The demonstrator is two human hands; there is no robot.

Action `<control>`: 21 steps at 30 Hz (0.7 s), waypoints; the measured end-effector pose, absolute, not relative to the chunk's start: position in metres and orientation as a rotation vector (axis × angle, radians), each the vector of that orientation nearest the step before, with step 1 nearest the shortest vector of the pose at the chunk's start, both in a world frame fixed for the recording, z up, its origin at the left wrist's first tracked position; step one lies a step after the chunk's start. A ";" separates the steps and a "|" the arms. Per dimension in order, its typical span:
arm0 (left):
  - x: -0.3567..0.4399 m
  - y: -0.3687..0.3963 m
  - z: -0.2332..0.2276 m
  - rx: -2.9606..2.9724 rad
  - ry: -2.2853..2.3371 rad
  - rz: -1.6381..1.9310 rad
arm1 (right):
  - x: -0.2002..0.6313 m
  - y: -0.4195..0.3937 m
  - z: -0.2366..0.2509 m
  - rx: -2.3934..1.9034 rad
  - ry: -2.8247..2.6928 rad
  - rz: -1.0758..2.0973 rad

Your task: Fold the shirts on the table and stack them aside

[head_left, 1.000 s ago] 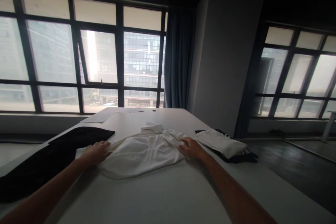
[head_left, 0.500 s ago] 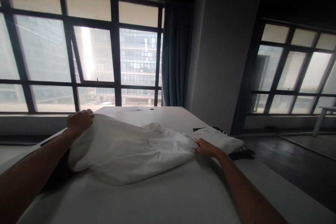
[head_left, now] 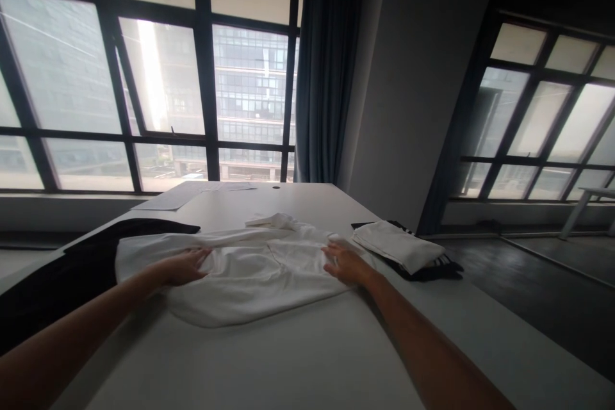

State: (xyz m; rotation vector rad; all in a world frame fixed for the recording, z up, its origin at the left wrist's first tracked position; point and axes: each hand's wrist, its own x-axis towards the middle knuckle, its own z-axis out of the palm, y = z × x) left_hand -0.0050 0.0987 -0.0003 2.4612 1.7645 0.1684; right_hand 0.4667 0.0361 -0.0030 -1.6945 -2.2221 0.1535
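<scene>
A white shirt (head_left: 250, 295) lies spread sideways over the table in front of me, with wrinkles across its middle. My left hand (head_left: 187, 267) rests on its left part, fingers stretched out over the cloth. On the right part lies my right hand (head_left: 346, 262), its fingers spread and touching the fabric. The shirt's bunched far edge (head_left: 276, 221), perhaps a sleeve, sticks up a little. Under the shirt's left end and beside it is a black garment (head_left: 52, 275).
Folded white cloth (head_left: 398, 246) sits on a dark striped garment (head_left: 444, 270) at the table's right edge. Paper sheets (head_left: 163, 200) lie at the far left of the white table (head_left: 312, 359). Windows, a curtain (head_left: 321, 77) and a pillar (head_left: 418, 90) stand behind.
My left hand has let go of the shirt's raised left edge and moved right and down onto the cloth. The shirt now lies flat. My right hand has released its pinch and moved slightly left.
</scene>
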 end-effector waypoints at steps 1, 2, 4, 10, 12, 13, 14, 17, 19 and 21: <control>-0.005 0.107 0.000 2.444 1.764 0.123 | 0.467 0.039 -0.009 -1.727 -2.212 0.198; -0.005 0.117 0.000 2.424 1.764 0.080 | 0.468 0.043 -0.013 -1.749 -2.197 0.230; -0.003 0.136 0.001 2.412 1.757 0.082 | 0.470 0.051 -0.019 -1.765 -2.168 0.243; 0.014 0.159 0.009 2.587 1.853 0.371 | 0.463 0.081 -0.004 -1.937 -2.148 0.233; 0.014 0.148 0.017 2.648 1.917 0.469 | 0.458 0.089 0.006 -2.013 -2.146 0.201; 0.010 0.140 0.021 2.655 1.939 0.501 | 0.456 0.092 0.009 -2.043 -2.125 0.148; 0.003 0.131 0.024 2.633 1.947 0.496 | 0.455 0.095 0.011 -2.059 -2.095 0.076; -0.032 0.102 0.026 2.537 1.907 0.356 | 0.455 0.103 0.005 -2.013 -2.022 -0.073; -0.053 0.088 0.019 2.538 1.852 0.309 | 0.456 0.109 -0.003 -1.955 -1.955 -0.024; -0.063 0.080 0.011 2.555 1.836 0.362 | 0.456 0.114 -0.008 -1.908 -1.834 0.095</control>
